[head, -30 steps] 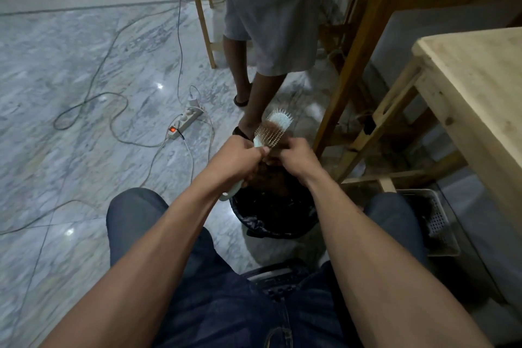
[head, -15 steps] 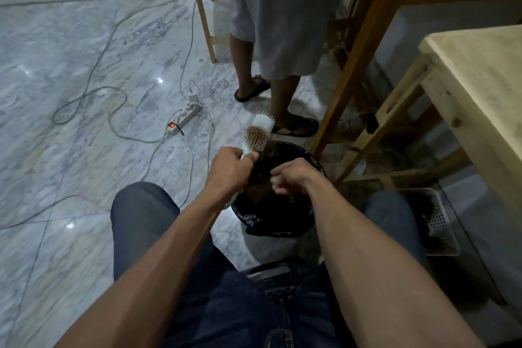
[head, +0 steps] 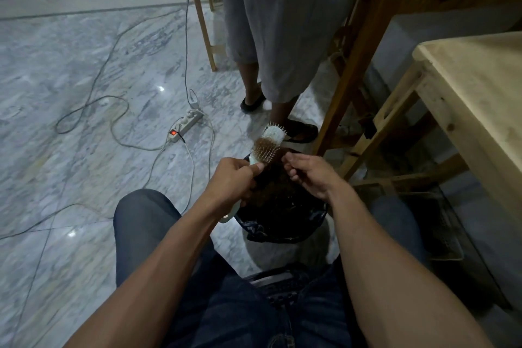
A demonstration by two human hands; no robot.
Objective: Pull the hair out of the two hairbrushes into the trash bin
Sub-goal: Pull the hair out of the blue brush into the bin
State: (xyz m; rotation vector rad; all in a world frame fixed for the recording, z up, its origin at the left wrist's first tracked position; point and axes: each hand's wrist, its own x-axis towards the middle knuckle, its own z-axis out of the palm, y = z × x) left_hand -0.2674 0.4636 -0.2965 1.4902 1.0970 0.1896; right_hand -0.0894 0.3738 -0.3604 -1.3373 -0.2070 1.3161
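Note:
My left hand [head: 234, 178] grips the handle of a pale hairbrush [head: 269, 141] and holds it upright over the trash bin [head: 282, 223], which is lined with a black bag. Brown hair clogs the lower half of the bristles, while the top half is bare. A dark clump of hair [head: 269, 178] hangs from the brush between my hands, down into the bin. My right hand [head: 310, 175] is just right of the brush, its curled fingertips pinched on the edge of that hair. I see no second hairbrush.
A person in a grey garment [head: 282, 37] and sandals stands right behind the bin. Wooden tables [head: 466, 87] fill the right side, with a plastic basket [head: 440, 229] on the floor under them. A power strip [head: 185, 124] and cables lie on the marble floor to the left.
My right hand dropped from the brush into the bin, then rose back up to the brush. The person behind has shifted their feet.

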